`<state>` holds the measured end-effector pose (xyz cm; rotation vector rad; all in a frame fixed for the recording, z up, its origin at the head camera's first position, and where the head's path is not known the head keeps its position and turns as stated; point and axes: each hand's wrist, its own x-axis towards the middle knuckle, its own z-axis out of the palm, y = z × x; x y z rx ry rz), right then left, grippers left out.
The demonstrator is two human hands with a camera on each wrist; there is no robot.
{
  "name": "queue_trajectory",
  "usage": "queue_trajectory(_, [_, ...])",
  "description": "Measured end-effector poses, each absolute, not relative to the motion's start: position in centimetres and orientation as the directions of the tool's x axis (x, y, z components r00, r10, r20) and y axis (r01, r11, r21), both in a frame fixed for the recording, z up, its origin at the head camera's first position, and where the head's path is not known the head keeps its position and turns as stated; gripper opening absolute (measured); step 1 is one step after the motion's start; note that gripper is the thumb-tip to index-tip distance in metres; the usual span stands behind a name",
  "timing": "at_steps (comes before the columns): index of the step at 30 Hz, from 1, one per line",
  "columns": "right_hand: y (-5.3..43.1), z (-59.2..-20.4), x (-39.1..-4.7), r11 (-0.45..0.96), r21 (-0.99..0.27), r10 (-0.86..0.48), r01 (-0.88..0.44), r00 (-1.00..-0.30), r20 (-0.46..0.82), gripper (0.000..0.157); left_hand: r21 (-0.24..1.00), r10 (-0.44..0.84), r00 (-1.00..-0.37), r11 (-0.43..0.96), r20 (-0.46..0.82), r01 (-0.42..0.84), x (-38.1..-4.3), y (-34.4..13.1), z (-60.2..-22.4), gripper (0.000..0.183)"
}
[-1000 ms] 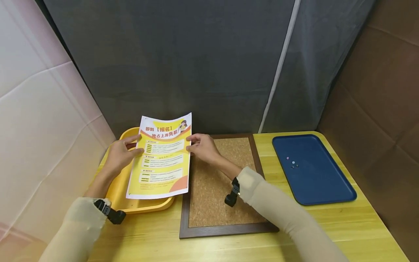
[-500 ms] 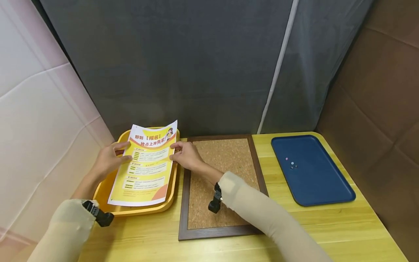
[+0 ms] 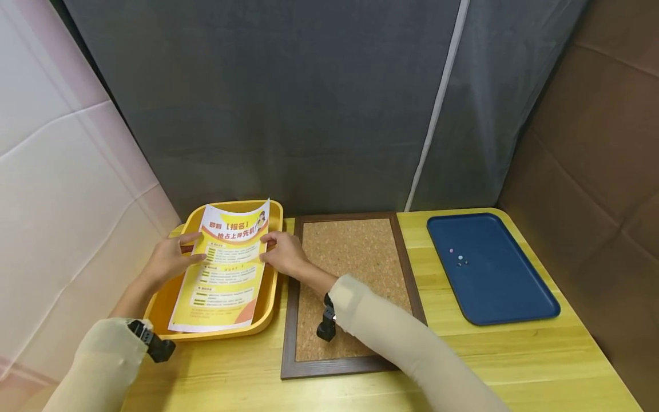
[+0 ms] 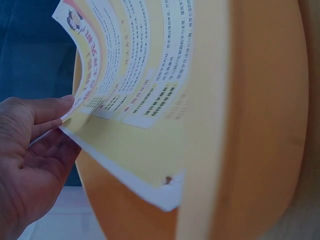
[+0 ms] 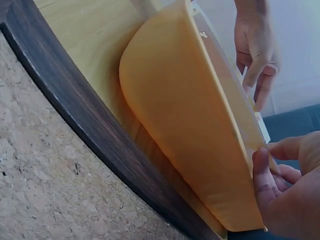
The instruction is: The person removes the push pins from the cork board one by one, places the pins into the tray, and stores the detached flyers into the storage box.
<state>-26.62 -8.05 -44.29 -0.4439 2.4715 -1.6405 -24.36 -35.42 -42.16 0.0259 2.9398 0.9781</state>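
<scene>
A yellow printed sheet of paper (image 3: 223,280) with white borders lies over the yellow tray (image 3: 268,312), its lower part inside the rim. My left hand (image 3: 167,260) pinches the sheet's left edge between thumb and fingers; in the left wrist view the thumb and fingers of that hand (image 4: 37,145) grip the curved paper. The right hand (image 3: 284,253) pinches the opposite edge, over the tray's right rim. From the right wrist view, the right hand (image 5: 292,180) is close to the rim. The sheet bows slightly between both hands.
A corkboard (image 3: 355,246) with a dark wooden frame lies right of the tray, under my right forearm. Farther right is a blue tray (image 3: 507,280) holding several small pins (image 3: 460,257). A grey curtain (image 3: 288,103) hangs behind the table.
Both hands have moved left and down with the sheet, from above the corkboard's left side to over the yellow tray. The sheet now sits lower, within the tray's outline.
</scene>
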Motion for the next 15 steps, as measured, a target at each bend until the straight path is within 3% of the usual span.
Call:
queue_trajectory(9, [-8.0, -44.5, -26.8, 0.503, -0.813, -0.323, -0.294, -0.936, 0.139, 0.047, 0.607, 0.045, -0.998, 0.795, -0.038, 0.012, -24.3, -35.7, -43.1, 0.069])
queue_trajectory(15, [-7.1, -44.6, -26.9, 0.529, -0.777, -0.336, -0.341, -0.925, 0.178, 0.046, 0.583, 0.088, -0.995, 0.811, -0.04, 0.048, -24.3, -36.1, -43.6, 0.067])
